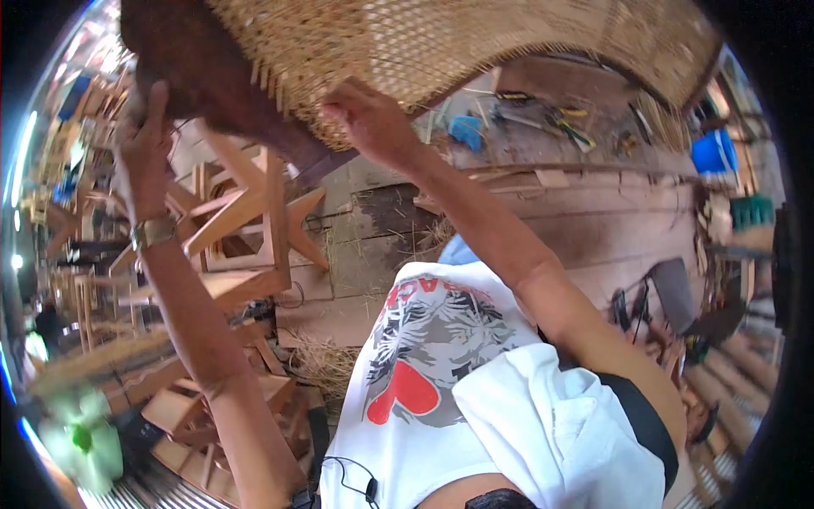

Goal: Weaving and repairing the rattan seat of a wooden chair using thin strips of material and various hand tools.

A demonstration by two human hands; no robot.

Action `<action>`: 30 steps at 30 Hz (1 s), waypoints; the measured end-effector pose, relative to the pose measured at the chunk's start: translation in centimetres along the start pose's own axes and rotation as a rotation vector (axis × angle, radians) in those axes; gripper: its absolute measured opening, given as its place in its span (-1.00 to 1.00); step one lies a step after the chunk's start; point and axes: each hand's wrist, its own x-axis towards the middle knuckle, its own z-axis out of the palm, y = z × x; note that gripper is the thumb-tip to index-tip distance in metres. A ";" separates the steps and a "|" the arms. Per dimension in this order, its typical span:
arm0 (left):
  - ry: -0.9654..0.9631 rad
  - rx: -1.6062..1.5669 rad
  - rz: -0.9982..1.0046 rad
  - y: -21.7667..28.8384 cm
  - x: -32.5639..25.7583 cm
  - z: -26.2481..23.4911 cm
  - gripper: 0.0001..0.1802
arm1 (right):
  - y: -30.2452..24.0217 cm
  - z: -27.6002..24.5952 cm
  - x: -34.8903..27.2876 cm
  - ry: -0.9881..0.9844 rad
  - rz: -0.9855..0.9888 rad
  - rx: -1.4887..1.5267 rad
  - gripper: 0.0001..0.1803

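**Both hands up on a woven chair seat**

I see both of my hands lifted high. My left hand [148,127] is wrapped around the dark wood frame [203,68]. The fingers curl over the edge, so that grip is closed on the frame. I think it holds there to keep the piece from tipping, since the frame looks like the heavy part.

My right hand [369,119] is up at the rim of the woven cane sheet [441,42], where the loose strand ends stick out. The fingers press against the weave. I cannot tell if they pinch a strand or only push on it, because the fingertips are hidden under the cane.

The cane sheet spreads out above and to the right of my right hand. It sits on top of the dark frame, which runs from one hand to the other.

Below my left hand stand some bare wooden chair frames [246,220], well apart from it. Far below my right hand is a wood plank floor [610,220]. Some hand tools [560,119] lie on it, and a blue bucket [714,153] stands farther off to the right. My white shirt [475,399] fills the bottom.
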 end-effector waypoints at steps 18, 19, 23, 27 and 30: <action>0.066 -0.044 -0.084 -0.6 -0.9 0.1 -0.51 | -7.2 3.1 9.6 0.020 -0.083 0.257 -0.76; 0.050 -0.050 -0.061 -0.7 -0.7 0.0 -0.52 | -7.1 3.1 9.6 0.003 -0.075 0.274 -0.80; 0.224 0.347 0.137 -1.9 -1.9 -0.5 -0.47 | -6.6 1.8 8.9 -0.031 -0.169 0.224 -0.86; 0.289 0.278 0.054 -3.1 -7.2 0.4 -0.53 | -3.9 -1.8 8.4 -0.072 0.116 0.598 -0.81; 0.089 0.126 0.020 -2.7 -11.5 2.4 -0.63 | -1.1 -5.9 6.6 -0.078 0.240 0.417 -0.84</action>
